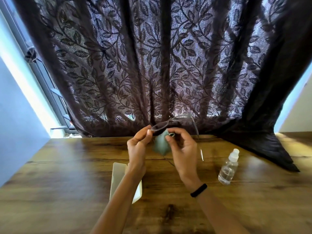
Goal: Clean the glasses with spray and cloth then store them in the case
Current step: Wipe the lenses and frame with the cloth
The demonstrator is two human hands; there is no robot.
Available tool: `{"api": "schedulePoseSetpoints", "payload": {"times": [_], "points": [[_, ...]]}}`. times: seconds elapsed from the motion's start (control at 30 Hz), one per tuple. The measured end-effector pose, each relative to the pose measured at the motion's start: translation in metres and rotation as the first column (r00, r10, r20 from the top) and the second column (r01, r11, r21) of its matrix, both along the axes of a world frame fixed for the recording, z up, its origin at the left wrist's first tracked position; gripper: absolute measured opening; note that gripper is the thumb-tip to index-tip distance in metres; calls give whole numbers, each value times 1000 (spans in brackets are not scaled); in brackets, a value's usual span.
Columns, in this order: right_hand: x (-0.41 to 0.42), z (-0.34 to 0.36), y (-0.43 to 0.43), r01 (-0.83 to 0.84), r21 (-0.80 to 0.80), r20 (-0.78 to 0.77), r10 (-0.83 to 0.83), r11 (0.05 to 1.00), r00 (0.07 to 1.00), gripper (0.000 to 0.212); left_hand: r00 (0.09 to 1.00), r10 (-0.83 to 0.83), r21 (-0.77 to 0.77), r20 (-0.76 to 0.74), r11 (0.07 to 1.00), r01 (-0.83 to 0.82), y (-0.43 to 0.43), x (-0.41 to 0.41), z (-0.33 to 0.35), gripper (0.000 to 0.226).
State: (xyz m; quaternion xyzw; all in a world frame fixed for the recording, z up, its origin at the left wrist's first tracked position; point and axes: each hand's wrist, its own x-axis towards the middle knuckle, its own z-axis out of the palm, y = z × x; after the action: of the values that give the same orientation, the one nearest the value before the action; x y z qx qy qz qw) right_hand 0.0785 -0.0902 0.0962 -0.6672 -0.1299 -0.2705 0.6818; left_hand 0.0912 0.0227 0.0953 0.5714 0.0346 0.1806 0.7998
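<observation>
Left of the spray bottle (228,168), above the tabletop (67,166), the person holds the glasses (168,123) up in front of a dark leaf-patterned curtain (152,65). The left grip (138,146) pinches the frame at the outer rim of one lens. The right grip (184,149) pinches a pale green cloth (160,146) against that same lens, the rest of the cloth hanging below. The bottle stands upright on the tabletop, untouched, so I'd say the spraying is done and the wiping is under way. Farther left of the bottle, under the left forearm, lies the pale case (118,176); I can't tell whether it is open. Still to do, I reckon: finish the lenses, fold the arms, and put the glasses into the case.
</observation>
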Motion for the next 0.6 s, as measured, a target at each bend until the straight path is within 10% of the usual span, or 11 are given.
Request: {"api": "schedulePoseSetpoints", "payload": {"times": [0.2, 0.6], "points": [[6, -7, 21, -111, 186, -111, 133, 976, 985, 27, 998, -56, -71, -28, 996, 54, -4, -5, 1, 21], [19, -12, 12, -319, -60, -197, 302, 946, 933, 18, 999, -39, -98, 11, 994, 40, -5, -6, 5, 25]]}}
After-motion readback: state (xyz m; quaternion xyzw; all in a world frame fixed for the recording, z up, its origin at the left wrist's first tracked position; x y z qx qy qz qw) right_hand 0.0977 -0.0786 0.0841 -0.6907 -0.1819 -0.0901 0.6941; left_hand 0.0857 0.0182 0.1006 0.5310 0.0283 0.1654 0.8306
